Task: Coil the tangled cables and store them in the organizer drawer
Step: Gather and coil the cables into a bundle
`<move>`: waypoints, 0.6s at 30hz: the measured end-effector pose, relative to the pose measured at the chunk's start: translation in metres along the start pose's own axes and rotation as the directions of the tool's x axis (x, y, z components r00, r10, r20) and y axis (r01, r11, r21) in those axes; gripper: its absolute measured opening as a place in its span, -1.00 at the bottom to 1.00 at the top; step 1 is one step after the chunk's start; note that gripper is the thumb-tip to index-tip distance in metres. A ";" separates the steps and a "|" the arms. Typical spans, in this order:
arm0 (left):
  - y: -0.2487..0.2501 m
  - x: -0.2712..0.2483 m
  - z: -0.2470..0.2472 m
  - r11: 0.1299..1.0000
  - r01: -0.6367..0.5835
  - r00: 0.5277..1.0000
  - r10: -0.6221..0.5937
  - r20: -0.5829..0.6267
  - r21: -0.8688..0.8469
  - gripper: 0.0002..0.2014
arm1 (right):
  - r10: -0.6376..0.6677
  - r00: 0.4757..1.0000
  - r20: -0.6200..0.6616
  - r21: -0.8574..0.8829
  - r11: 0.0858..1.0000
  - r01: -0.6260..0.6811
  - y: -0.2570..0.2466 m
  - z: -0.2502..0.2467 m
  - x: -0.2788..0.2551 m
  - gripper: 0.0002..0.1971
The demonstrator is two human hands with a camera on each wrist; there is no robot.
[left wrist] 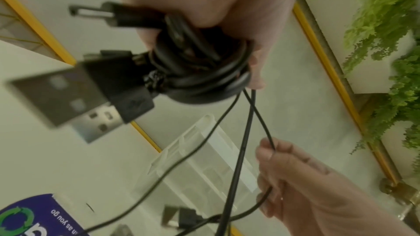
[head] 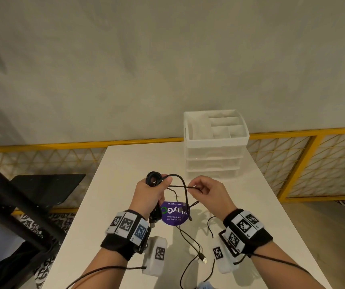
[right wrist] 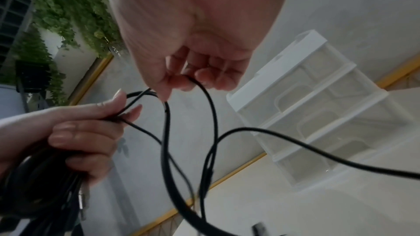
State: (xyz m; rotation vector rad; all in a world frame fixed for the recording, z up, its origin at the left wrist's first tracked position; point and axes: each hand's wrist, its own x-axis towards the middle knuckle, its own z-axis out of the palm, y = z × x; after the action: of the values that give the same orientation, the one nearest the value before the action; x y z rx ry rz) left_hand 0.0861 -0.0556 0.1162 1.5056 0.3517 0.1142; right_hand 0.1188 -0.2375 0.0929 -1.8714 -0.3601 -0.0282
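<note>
My left hand (head: 154, 191) grips a bundle of coiled black cables (head: 154, 178) above the white table (head: 125, 163); in the left wrist view the coil (left wrist: 200, 67) shows USB plugs (left wrist: 68, 100) sticking out. My right hand (head: 206, 189) pinches a thin black cable strand (head: 180, 186) stretched from the coil, seen also at the right-hand fingertips (right wrist: 179, 82). Loose cable (head: 190, 243) trails down onto the table, ending in a USB plug (head: 203, 258). The white organizer (head: 215, 142) stands at the far right of the table, its drawers closed.
A round purple sticker (head: 174, 213) lies on the table under the hands. A yellow-framed railing (head: 292, 163) runs behind the table. A black stand (head: 21, 195) is to the left. Green plants (left wrist: 386, 42) hang nearby.
</note>
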 end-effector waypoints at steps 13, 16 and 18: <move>0.011 -0.005 0.009 0.999 -0.008 0.991 0.002 0.136 0.041 -0.85 | 0.027 0.962 0.271 -0.013 1.000 -0.024 -0.010 -0.003 0.000 -0.29; 0.007 -0.007 0.013 0.999 -0.017 0.986 0.009 0.164 0.048 -0.82 | -0.046 0.939 0.340 0.159 0.987 -0.009 -0.026 0.007 0.001 -0.47; 0.007 -0.007 0.012 1.000 0.000 0.986 -0.002 0.165 0.011 -0.74 | -0.026 0.927 0.374 0.236 0.969 -0.069 -0.029 0.007 0.000 -0.63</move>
State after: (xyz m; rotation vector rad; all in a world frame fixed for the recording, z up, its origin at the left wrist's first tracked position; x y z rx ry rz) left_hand 0.0839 -0.0685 0.1243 1.5144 0.2205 -0.0137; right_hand 0.1104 -0.2224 0.1176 -1.6281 -0.5791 0.3805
